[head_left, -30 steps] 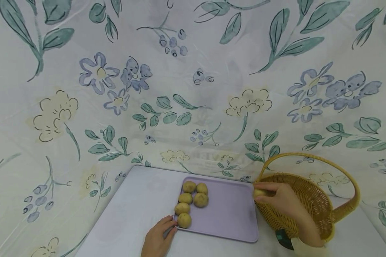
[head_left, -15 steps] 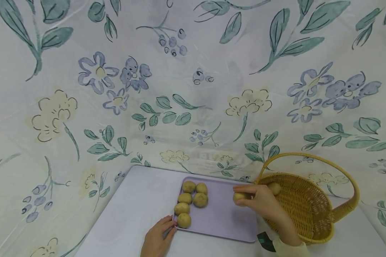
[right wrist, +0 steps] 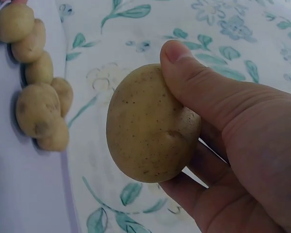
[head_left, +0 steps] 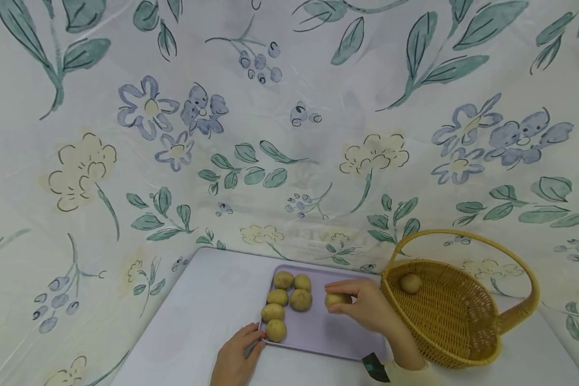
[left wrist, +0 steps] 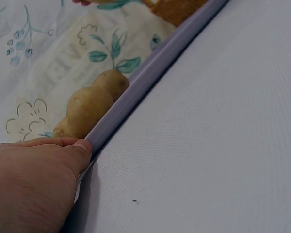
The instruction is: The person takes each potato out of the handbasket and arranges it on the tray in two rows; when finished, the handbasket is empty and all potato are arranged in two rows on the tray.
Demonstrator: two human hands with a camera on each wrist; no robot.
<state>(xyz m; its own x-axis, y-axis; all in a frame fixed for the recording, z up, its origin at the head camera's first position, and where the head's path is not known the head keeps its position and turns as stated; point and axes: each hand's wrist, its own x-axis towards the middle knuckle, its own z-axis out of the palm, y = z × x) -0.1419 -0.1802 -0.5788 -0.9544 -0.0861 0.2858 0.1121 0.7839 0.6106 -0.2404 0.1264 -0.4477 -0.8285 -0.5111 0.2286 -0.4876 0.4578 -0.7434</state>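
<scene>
My right hand (head_left: 373,310) holds a potato (right wrist: 150,126) between thumb and fingers, over the middle of the lilac tray (head_left: 338,340). Several more potatoes (head_left: 273,312) lie along the tray's left side, two of them forming a short second column. At the near left corner, my left hand (head_left: 238,354) pinches the tray rim; the left wrist view shows its thumb (left wrist: 81,148) against the outer side of the edge. To the right stands a wicker basket (head_left: 448,321) with a tall handle, and one potato (head_left: 411,283) sits inside it at the left.
Tray and basket stand on a white table (head_left: 183,316). Behind the table hangs a white cloth with a flower and leaf print (head_left: 318,161). The basket's arched handle (head_left: 468,234) rises above its far rim.
My right hand has carried the potato left from the basket's rim to over the tray's middle. The potato inside the basket has come into sight. My left hand has stayed at the corner.
</scene>
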